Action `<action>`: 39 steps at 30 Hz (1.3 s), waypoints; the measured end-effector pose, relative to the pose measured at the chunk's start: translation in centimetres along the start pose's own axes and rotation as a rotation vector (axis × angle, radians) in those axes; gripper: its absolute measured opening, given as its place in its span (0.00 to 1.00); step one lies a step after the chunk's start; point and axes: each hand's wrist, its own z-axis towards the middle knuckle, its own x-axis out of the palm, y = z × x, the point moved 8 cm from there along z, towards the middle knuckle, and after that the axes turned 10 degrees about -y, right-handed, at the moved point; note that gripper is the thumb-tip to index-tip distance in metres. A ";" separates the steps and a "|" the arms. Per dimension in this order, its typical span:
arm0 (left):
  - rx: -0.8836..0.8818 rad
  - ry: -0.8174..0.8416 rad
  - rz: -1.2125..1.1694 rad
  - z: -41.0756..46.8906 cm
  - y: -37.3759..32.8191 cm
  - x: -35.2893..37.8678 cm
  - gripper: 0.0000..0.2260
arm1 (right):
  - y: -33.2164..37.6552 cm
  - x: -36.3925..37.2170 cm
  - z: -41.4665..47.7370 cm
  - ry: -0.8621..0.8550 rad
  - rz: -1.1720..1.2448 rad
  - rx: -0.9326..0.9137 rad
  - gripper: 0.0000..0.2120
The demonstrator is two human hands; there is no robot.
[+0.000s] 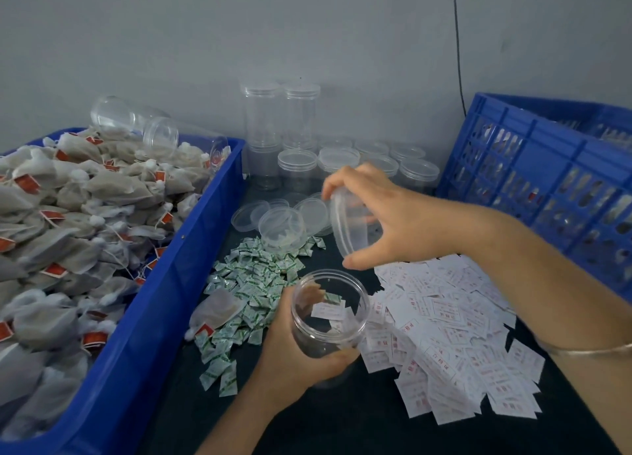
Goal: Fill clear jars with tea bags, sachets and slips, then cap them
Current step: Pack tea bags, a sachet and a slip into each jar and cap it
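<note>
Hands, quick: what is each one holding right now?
Left hand: grips the open clear jar around its side.
Right hand: fingers curled round a clear lid, tilted above the jar.

This looks like a small hand-packing workshop, not a home. At nine o'clock a big blue bin (205,215) is heaped with hundreds of identical tea bags (68,198) with red tags. At two o'clock stands a blue slotted crate (547,167), the sort used for moving stock. At twelve o'clock, rows of matching clear jars (297,167) stand capped against a bare grey wall (307,27), some stacked two high, with loose lids (273,215) just in front. On the dark worktable (342,420), green-and-white sachets (253,277) lie piled at the centre and printed paper slips (444,318) spread toward four o'clock. A black cable (456,44) runs down the wall at one o'clock.
</note>
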 end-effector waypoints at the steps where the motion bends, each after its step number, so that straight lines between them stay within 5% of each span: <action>1: 0.012 -0.009 0.005 0.0 -0.1 0.0 0.34 | -1.3 0.6 0.6 -0.031 0.027 0.044 0.33; 9: 0.083 -0.125 0.074 0.0 -0.2 0.2 0.36 | -9.6 2.4 6.8 -0.481 0.057 0.314 0.23; 16: 0.089 -0.124 0.058 0.1 0.1 0.2 0.38 | -10.0 4.7 12.5 -0.507 -0.020 0.304 0.11; 22: 0.096 -0.114 0.059 0.3 0.7 0.1 0.39 | -10.4 5.7 15.5 -0.431 -0.411 0.313 0.23; 28: 0.090 -0.118 0.085 0.4 0.8 0.1 0.39 | -11.0 6.3 14.9 -0.346 -0.466 0.289 0.25; 31: 0.098 -0.117 0.089 0.4 0.8 0.1 0.39 | -9.3 4.8 12.9 -0.506 -0.315 0.202 0.20; 34: 0.097 -0.119 0.074 0.4 0.5 0.2 0.39 | -7.5 3.9 8.2 -0.689 0.114 0.120 0.09; 36: 0.095 -0.126 0.062 0.3 0.3 0.1 0.38 | -6.7 5.5 4.4 -0.637 0.372 0.141 0.03; 39: 0.100 -0.133 0.055 0.2 -0.1 0.1 0.37 | -7.0 7.8 -0.7 -0.605 0.675 0.253 0.11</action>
